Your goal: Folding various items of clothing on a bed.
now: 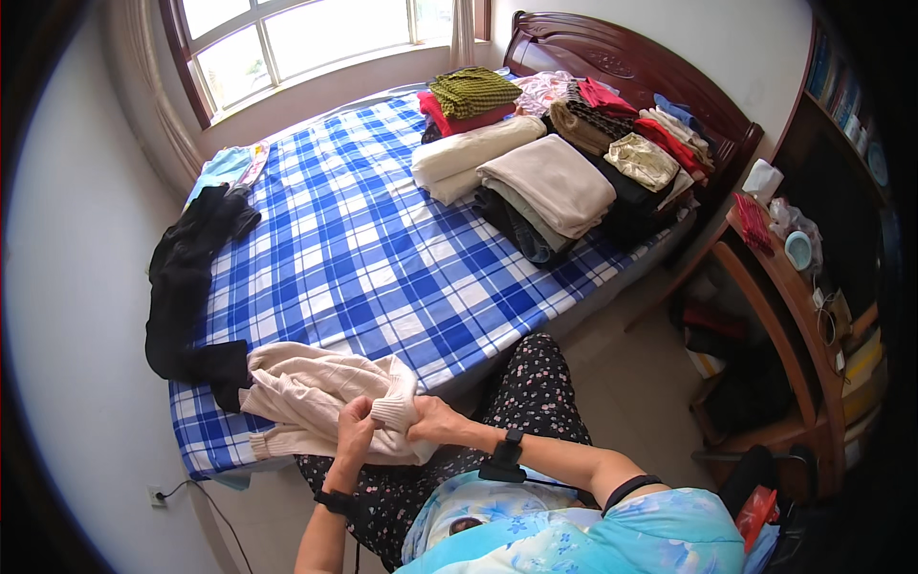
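A cream knitted sweater [323, 380] lies bunched over the bed's near edge and my lap. Its ribbed edge is pinched between the fingers of my left hand [358, 425]. My right hand [437, 420] grips the same garment just to the right, and the part between my hands is bunched up. One ribbed end of the knit rests on the checked sheet at the left. Black clothing [181, 280] lies beside the sweater, along the bed's left side.
The bed has a blue-and-white checked sheet [344, 251]. Folded clothes, including a beige folded cloth [549, 183] and a green checked cloth [475, 91], are stacked towards the headboard [609, 64]. A wooden desk [796, 316] stands at right; a cable [219, 513] hangs from a wall socket.
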A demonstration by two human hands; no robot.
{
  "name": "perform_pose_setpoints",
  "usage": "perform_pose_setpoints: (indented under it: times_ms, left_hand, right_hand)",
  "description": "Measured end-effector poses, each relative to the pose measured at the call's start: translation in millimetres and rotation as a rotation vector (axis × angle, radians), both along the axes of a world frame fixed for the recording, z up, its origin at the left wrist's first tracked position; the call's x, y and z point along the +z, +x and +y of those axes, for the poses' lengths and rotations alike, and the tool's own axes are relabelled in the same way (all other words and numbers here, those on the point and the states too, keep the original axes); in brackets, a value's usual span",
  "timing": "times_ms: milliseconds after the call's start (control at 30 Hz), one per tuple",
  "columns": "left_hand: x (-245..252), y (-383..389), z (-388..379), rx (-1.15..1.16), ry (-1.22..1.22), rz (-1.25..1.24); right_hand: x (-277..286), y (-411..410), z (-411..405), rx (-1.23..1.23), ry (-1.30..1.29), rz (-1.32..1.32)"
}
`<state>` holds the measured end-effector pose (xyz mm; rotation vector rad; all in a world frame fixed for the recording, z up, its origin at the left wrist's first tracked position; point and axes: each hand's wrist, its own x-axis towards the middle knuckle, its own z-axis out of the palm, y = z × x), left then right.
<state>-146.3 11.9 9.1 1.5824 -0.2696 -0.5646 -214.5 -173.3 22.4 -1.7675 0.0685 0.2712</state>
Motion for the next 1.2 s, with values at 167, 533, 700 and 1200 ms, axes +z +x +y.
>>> perform_pose_setpoints:
  times_ms: [167, 533, 700, 1200]
  left_hand:
    - [14, -6, -9, 0.010, -0.069, 0.065]
    - [11, 3, -19, -0.116, -0.119, 0.006]
    - [6, 13, -18, -0.053, -0.157, -0.009]
    - [4, 38, 6, 0.141, 0.184, -0.249]
  right_hand:
    - [16, 5, -5, 0.090, -0.068, 0.039]
    - [7, 6, -2, 0.098, -0.093, 0.045]
    - [16, 8, -7, -0.042, -0.228, 0.114]
    - [42, 11, -41, -0.030, 0.162, 0.023]
